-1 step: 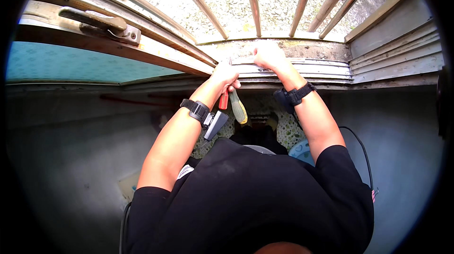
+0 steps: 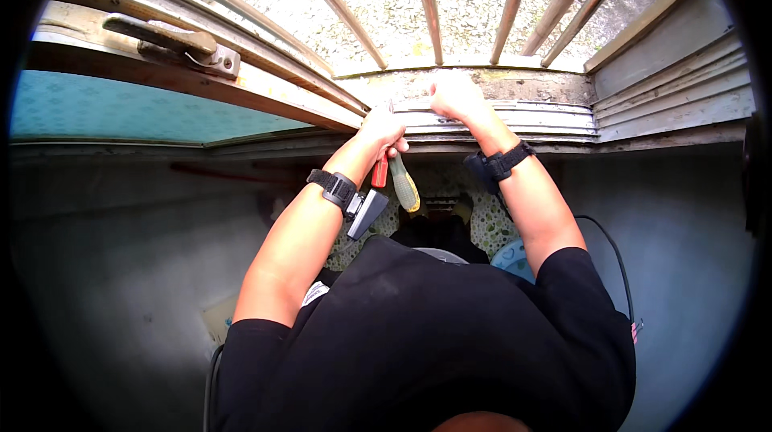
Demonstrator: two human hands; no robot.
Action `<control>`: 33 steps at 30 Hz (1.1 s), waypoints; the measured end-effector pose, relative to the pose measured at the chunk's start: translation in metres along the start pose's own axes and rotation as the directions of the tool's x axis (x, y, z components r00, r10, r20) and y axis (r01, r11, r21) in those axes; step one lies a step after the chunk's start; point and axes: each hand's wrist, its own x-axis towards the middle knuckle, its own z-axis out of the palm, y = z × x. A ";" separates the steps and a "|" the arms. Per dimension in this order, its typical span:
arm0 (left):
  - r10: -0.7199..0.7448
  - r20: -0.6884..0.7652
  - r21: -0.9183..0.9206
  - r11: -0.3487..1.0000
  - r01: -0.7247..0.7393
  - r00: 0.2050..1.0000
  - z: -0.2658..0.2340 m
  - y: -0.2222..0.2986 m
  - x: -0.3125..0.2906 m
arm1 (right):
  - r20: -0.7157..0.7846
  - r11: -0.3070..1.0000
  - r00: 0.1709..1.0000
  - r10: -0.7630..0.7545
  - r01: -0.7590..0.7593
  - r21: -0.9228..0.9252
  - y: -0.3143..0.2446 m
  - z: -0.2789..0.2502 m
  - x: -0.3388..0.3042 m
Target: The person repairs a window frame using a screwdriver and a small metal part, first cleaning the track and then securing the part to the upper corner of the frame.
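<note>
My left hand (image 2: 383, 130) is closed at the window sill, beside the lower corner of the sliding sash. Two tool handles hang out below its fingers: a red handle (image 2: 379, 172) and a grey-green handle with a yellow end (image 2: 405, 184). They look like screwdrivers; a thin tip shows above the hand. To its right, my right hand (image 2: 457, 97) is curled into a fist over the white window track (image 2: 539, 117). Its fingertips are turned away, and whatever they may hold is hidden.
A sliding sash (image 2: 281, 82) with a metal latch (image 2: 165, 40) and patterned blue glass fills the left. Upright bars (image 2: 430, 6) stand beyond the sill. Below me are a patterned floor (image 2: 490, 219) and a light blue basin (image 2: 511, 257). A black cable (image 2: 618, 251) hangs at right.
</note>
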 end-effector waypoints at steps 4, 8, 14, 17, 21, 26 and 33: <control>-0.079 0.032 0.079 0.994 0.076 0.996 -0.002 0.000 0.011 | 0.007 1.000 1.000 -0.027 0.027 -0.010 -0.005 0.001 0.003; -0.080 0.062 0.084 0.994 0.074 0.995 -0.003 0.001 0.012 | 0.078 0.986 0.997 -0.019 0.006 0.165 0.004 -0.001 0.010; 0.235 -0.075 0.154 0.963 -0.222 0.969 0.002 0.017 -0.016 | -0.186 0.933 0.978 -0.098 0.155 0.325 0.023 -0.019 0.007; 0.529 -0.124 0.491 0.768 -0.412 0.839 -0.001 0.036 -0.016 | -0.076 0.785 0.988 0.132 -0.058 0.616 0.028 -0.042 0.009; 0.628 -0.031 0.604 0.632 -0.486 0.778 -0.005 0.021 -0.030 | -0.157 0.997 0.987 0.044 -0.035 0.063 0.044 -0.058 -0.027; 0.542 0.021 0.427 0.755 -0.497 0.840 -0.012 -0.041 -0.053 | -0.148 0.964 0.956 0.255 -0.263 -0.035 0.086 -0.091 -0.079; 0.579 0.016 0.500 0.701 -0.508 0.815 -0.013 -0.087 -0.065 | -0.177 0.851 0.925 0.337 -0.379 -0.362 0.079 -0.126 -0.101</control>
